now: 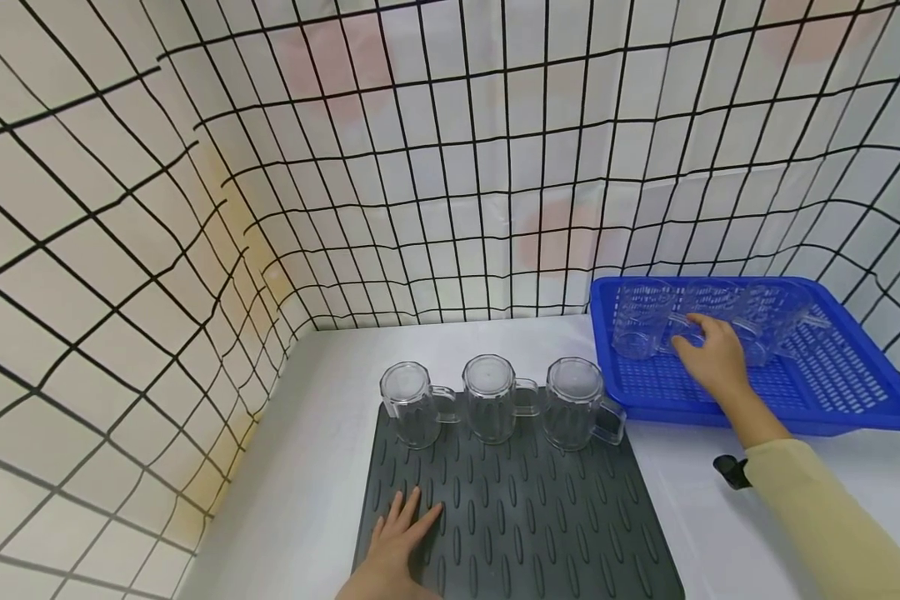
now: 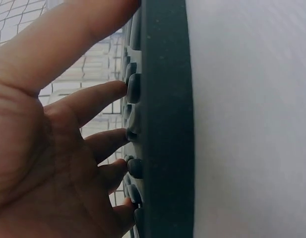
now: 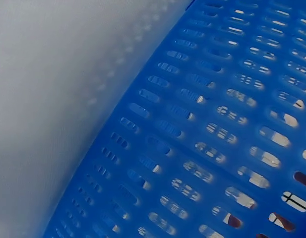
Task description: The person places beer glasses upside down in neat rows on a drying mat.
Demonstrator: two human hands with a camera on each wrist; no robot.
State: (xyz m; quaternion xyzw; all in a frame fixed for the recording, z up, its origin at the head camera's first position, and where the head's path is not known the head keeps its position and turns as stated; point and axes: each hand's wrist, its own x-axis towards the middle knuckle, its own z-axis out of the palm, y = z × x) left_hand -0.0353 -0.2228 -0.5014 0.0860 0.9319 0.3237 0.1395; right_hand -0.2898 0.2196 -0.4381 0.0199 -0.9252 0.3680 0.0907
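Three upside-down clear glass mugs stand in a row along the far edge of a dark ribbed mat: a left mug point(image 1: 412, 404), a middle mug point(image 1: 490, 400) and a right mug point(image 1: 572, 404). My left hand point(image 1: 393, 542) rests on the mat point(image 1: 525, 517) near its left edge, fingers spread. In the left wrist view, fingertips point(image 2: 115, 89) touch the raised ribs. Over the blue basket point(image 1: 675, 404), my right hand point(image 1: 712, 358) reaches in beside several clear mugs point(image 1: 637, 321). A gap shows between its thumb and forefinger, near a mug handle. Some fingers are hidden.
Black wire grid point(image 1: 450, 167) stands behind and to the left of the white table point(image 1: 270, 467). A small black object point(image 1: 731, 471) is by the right wrist. The right wrist view shows the slotted basket wall point(image 3: 192, 129) and no fingers.
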